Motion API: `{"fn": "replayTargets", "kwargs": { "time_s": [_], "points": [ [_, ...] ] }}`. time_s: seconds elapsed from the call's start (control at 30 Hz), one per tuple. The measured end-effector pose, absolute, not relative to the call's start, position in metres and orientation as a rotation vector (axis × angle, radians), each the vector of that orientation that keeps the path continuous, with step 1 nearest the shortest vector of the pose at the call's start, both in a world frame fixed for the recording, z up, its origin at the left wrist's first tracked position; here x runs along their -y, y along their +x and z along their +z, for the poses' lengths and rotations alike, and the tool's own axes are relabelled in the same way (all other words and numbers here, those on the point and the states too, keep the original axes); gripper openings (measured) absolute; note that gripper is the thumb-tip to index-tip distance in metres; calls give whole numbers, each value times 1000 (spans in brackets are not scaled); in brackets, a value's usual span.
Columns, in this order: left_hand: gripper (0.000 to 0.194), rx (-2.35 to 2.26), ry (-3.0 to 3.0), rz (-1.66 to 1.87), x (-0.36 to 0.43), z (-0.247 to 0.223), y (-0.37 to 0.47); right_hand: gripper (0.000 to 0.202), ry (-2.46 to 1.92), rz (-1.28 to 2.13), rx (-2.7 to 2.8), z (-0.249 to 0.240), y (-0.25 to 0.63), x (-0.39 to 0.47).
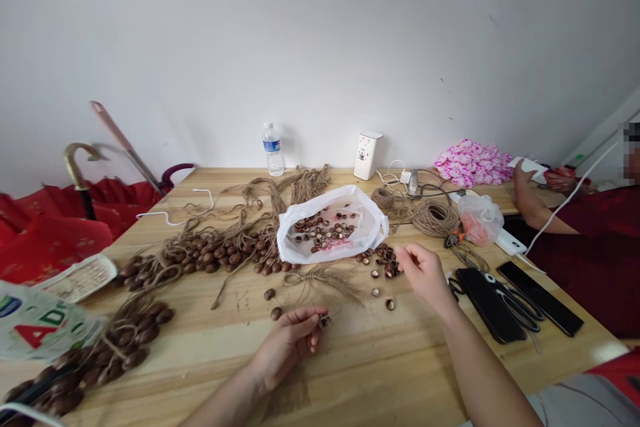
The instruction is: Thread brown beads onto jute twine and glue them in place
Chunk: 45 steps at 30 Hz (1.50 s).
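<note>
In the head view, the left hand (289, 341) pinches a small nut shell (325, 321) at its fingertips, with 2 whole nuts (273, 303) left of those fingers. The right hand's (424, 275) fingertips are close together just beside a shell pile (384, 256); I cannot tell whether they grip anything. Beyond the fingers stands a white bag (286, 240) holding shells.

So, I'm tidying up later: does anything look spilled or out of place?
Possibly: some open brown shells lie scattered on the table outside the white bag, while similar ones sit inside it, so they may have spilled.
</note>
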State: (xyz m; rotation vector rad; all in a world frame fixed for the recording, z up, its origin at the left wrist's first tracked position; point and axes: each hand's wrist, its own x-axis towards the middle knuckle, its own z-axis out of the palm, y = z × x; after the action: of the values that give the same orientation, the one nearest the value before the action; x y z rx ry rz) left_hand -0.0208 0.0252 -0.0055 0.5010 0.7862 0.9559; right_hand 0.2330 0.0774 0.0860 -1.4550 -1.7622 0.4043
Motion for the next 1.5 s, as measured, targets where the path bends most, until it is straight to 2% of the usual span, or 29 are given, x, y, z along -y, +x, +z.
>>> {"fn": "replayTargets", "kwargs": {
  "time_s": [0.07, 0.27, 0.43, 0.5, 0.7, 0.77, 0.9, 0.97, 1.23, 1.5],
  "points": [
    [22, -795, 498, 952, -25, -6, -21, 21, -1478, 353, 1844, 87, 244, -76],
    [24, -800, 494, 966, -24, -7, -22, 18, -1526, 103, 2009, 68, 249, -83],
    [23, -792, 491, 968, -24, -6, -21, 19, -1569, 436, 2384, 53, 240, -83],
    [23, -790, 492, 969, -24, -5, -21, 23, -1582, 470, 2446, 45, 235, -84],
    [22, -769, 497, 969, -26, -7, -22, 14, -1547, 518, 2414, 43, 233, -89],
    [22, -763, 490, 973, -25, -8, -22, 11, -1467, 686, 2347, 49, 230, -85],
    [22, -749, 483, 972, -23, -5, -21, 16, -1176, 1373, 2135, 49, 207, -65],
    [23, -747, 482, 965, -22, -4, -21, 18, -1123, 1470, 2115, 42, 190, -55],
    [20, -777, 449, 980, -23, -5, -21, 19, -1278, 1218, 1991, 26, 163, -45],
    [19, -773, 427, 999, -24, -5, -20, 13, -1108, 883, 2180, 24, 159, -38]
  ]
}}
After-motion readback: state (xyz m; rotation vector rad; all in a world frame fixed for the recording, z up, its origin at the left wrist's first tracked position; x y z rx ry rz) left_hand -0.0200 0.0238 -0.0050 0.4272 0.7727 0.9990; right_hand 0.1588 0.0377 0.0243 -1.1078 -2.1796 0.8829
